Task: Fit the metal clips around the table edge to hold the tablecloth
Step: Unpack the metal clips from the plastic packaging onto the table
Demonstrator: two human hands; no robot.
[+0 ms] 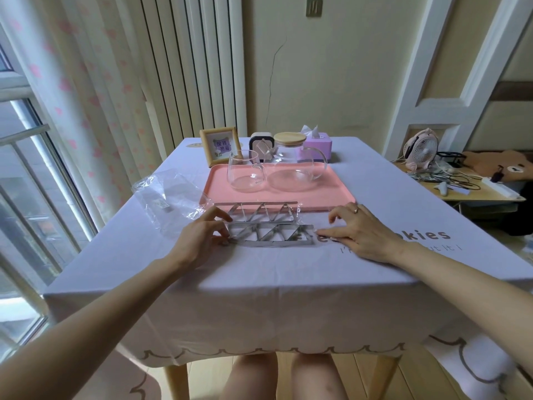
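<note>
The clips lie in two rows on the tablecloth, between the hands, long side going left to right. The left hand has its grip pinching the near row's left end. The right hand is spread flat, touching the right end. The table edge is close below; no clip is on it yet.

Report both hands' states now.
Left hand: pinches left end of the near clip row.
Right hand: open, fingertip touching that row's right end.
</note>
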